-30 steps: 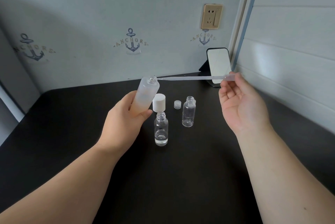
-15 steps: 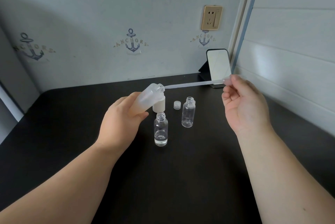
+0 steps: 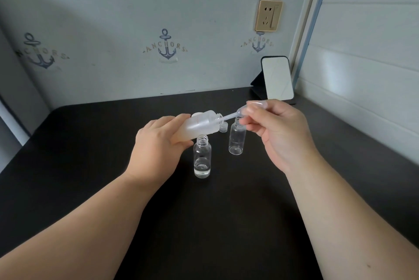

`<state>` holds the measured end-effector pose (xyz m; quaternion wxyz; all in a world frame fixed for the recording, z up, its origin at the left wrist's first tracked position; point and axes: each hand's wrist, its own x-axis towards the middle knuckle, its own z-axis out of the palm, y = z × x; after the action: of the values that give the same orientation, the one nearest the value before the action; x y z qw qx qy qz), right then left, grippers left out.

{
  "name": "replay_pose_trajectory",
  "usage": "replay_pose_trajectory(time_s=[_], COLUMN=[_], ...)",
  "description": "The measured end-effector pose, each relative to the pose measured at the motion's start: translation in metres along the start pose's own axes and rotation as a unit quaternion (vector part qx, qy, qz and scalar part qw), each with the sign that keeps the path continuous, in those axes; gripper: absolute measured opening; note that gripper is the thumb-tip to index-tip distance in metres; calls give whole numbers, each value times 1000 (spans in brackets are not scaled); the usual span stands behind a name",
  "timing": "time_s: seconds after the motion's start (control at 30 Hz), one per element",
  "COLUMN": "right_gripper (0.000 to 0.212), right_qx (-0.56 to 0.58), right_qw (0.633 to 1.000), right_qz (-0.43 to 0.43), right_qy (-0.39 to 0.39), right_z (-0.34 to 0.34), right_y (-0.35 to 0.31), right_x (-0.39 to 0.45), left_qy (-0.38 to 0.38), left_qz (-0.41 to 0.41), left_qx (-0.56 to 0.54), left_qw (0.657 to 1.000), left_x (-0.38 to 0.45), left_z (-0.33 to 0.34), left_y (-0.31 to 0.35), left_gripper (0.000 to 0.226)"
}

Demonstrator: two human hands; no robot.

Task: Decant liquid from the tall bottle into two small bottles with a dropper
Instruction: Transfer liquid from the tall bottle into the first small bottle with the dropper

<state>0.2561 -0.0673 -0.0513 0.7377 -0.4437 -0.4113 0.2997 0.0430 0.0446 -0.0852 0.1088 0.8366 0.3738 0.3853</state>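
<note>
The tall bottle (image 3: 199,125), frosted and uncapped, is lying tilted almost flat above the dark table (image 3: 90,143), its open neck pointing right. The left hand (image 3: 158,143) is gripping its lower body, fingers curled round the barrel. The dropper (image 3: 235,114), a clear plastic pipette, is entering that neck from the right; its stem is sitting inside the bottle while its bulb is being pinched between thumb and fingers of the right hand (image 3: 278,134), the other fingers curling loosely beneath.

Directly below the tilted bottle, the nearer small bottle (image 3: 202,158) is standing upright and open, holding a shallow layer of clear liquid at its base. The farther small bottle (image 3: 237,139) is standing upright just right of it and behind, partly hidden by the right hand's fingers (it appears empty, though the glare leaves this uncertain). A small clear cap (image 3: 223,127) is lying on the table between the tall bottle's neck and the farther bottle. A white cap (image 3: 196,114) is showing only as a sliver behind the tall bottle.

At the table's far right corner, a phone (image 3: 277,80) is leaning on a dark stand against the wall. Above it, a gold wall socket (image 3: 268,15) is set into pale wallpaper printed with anchor motifs (image 3: 167,47).
</note>
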Motion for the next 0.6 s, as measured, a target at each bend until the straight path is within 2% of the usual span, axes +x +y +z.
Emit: replay_pose_trajectory(time_s=[0.2,0.27,0.37,0.43,0.6], right_gripper=[12,7,15,13,15], right_qx=[-16,2,35,55,106], right_qw=[999,1000,999,998,992], right_qz=[8,18,22,26,39], right_qy=[-31,-24,-14,-6,50], right_z=[-1,-3,-7,-9,-15], right_y=[3,1,-2,-5,-6], right_x=[-1,0,2,4,8], left_qy=[4,3,4,5,0], left_qz=[16,15,7,2,-12], left_qx=[-1,-1,-1,-1,4], left_qw=[1000,1000,1000,1000,1000], left_x=[-1,-1,0,1,0], left_z=[2,3,3,3,1], left_y=[-1,-1,-3,-3,-2], left_gripper=[56,56,56,57,57])
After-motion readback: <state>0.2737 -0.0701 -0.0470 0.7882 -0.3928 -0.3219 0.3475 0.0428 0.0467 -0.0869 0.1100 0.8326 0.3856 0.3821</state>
